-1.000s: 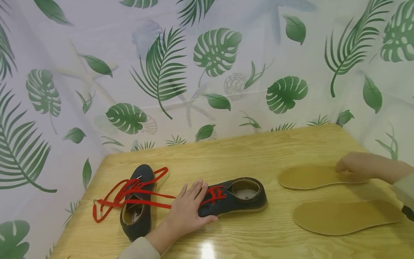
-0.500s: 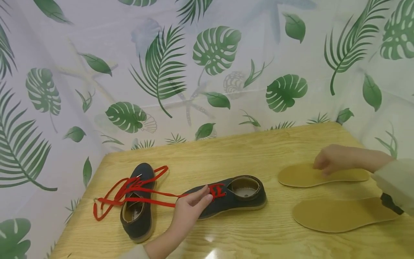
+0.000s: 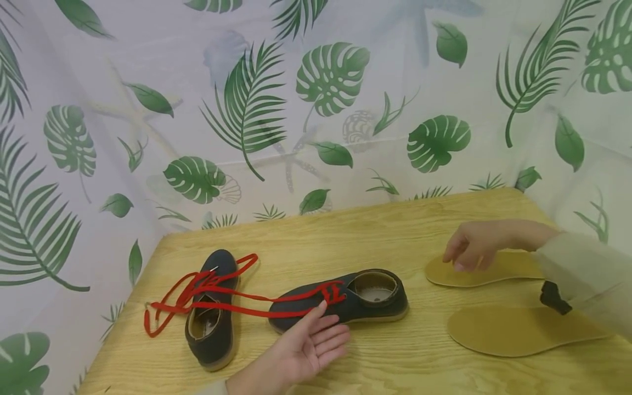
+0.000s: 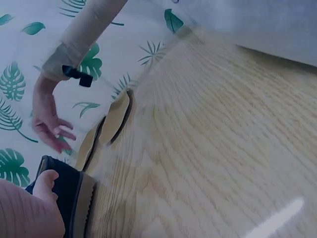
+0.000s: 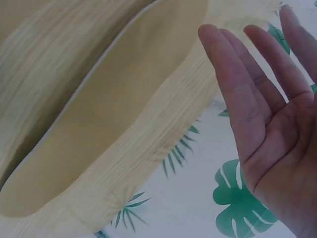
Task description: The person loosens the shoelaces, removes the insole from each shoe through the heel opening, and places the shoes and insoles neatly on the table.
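A dark blue shoe [image 3: 353, 307] with red laces [image 3: 296, 298] lies on its sole, mid-table, its opening toward the right. Against its near side my left hand [image 3: 308, 351] is turned palm up with fingers extended, the thumb tip overlapping the shoe by the laces. In the left wrist view that hand [image 4: 29, 213] is beside the shoe [image 4: 69, 198]. My right hand [image 3: 474, 246] hovers over the toe half of the far tan insole [image 3: 518, 263]; the right wrist view shows its fingers [image 5: 240, 94] spread loosely and holding nothing. Nearer lies a second insole [image 3: 508, 332].
A matching shoe [image 3: 212, 340] stands at the left, with long red laces [image 3: 178, 307] trailing over it and across to the middle shoe. A leaf-print cloth [image 3: 385, 126] hangs behind and beside the wooden table [image 3: 375, 236].
My left hand has come off the middle shoe's toe and rolled palm up on its near side. My right hand has moved left along the far insole. Shoes and insoles stay put.
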A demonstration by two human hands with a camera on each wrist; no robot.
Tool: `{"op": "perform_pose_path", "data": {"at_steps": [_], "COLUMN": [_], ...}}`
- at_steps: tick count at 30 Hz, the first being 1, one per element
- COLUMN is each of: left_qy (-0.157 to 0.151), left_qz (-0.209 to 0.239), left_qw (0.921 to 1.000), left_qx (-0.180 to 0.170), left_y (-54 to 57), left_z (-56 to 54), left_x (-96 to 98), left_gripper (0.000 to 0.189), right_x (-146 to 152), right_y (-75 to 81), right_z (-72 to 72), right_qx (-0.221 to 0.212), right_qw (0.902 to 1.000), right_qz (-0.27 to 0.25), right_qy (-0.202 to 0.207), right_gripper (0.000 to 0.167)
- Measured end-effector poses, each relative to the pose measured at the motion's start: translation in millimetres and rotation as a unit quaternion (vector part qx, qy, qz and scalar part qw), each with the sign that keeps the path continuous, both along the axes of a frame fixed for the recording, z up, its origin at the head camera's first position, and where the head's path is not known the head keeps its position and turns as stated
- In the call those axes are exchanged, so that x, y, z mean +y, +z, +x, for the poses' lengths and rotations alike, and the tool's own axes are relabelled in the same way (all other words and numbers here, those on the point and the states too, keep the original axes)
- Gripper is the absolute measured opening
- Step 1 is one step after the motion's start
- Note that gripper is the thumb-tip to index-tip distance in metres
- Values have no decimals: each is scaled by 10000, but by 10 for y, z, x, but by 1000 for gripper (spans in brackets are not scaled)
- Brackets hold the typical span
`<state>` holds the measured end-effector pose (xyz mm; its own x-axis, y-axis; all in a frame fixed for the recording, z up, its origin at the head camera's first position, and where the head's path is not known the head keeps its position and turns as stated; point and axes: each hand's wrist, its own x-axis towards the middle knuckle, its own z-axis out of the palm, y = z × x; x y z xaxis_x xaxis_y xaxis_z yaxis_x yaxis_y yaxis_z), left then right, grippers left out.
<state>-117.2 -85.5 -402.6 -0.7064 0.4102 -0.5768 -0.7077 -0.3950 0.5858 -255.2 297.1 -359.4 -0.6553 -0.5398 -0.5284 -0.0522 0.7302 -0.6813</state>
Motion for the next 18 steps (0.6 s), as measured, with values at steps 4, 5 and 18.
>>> {"op": "perform_pose_path", "data": {"at_steps": [4, 5, 18], "left_qy": [231, 303, 1688], "left_qz": [-37, -84, 641], "left_qw": [9996, 9994, 9806], "left_qx": [-156, -173, -766], "left_y": [-23, -36, -81], "left_z": [35, 50, 147], "left_x": [134, 175, 711], "left_gripper": [79, 78, 68], "right_x": [-163, -212, -823], "right_y": [42, 54, 30], "right_z": [-75, -95, -325], "right_qx": [-158, -172, -770], "right_qw": [9997, 9996, 9944], "right_qz": [-177, -218, -593], "right_qy": [2, 23, 420], "right_gripper": [44, 43, 51]}}
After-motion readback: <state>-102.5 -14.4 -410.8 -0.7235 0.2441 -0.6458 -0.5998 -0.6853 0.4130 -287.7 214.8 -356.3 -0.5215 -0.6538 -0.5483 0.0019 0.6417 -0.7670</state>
